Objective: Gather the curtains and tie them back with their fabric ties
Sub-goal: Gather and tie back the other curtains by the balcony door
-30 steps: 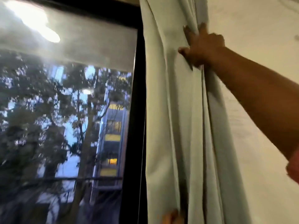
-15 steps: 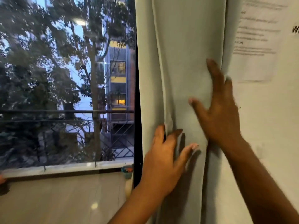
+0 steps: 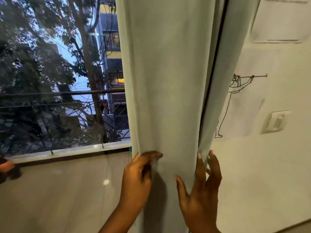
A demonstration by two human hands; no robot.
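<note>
A pale grey-green curtain (image 3: 170, 73) hangs gathered in a narrow column at the window's right edge, next to the wall. My left hand (image 3: 137, 179) grips its left edge, fingers curled round the fold at sill height. My right hand (image 3: 200, 190) holds the right edge, with the fabric pinched between its fingers and the thumb spread across the front. The two hands bracket the curtain at the same height. No fabric tie shows in view.
The window (image 3: 58, 73) fills the left, with trees, a railing and a building outside. Below it runs a sill (image 3: 67, 151) and a pale wall. On the right wall are a line drawing of a figure (image 3: 234, 101), a light switch (image 3: 275, 121) and a paper sheet (image 3: 282, 21).
Both hands have slid down the curtain from higher up to sill height. My left hand went from resting flat to gripping the left edge. The view has tilted downward.
</note>
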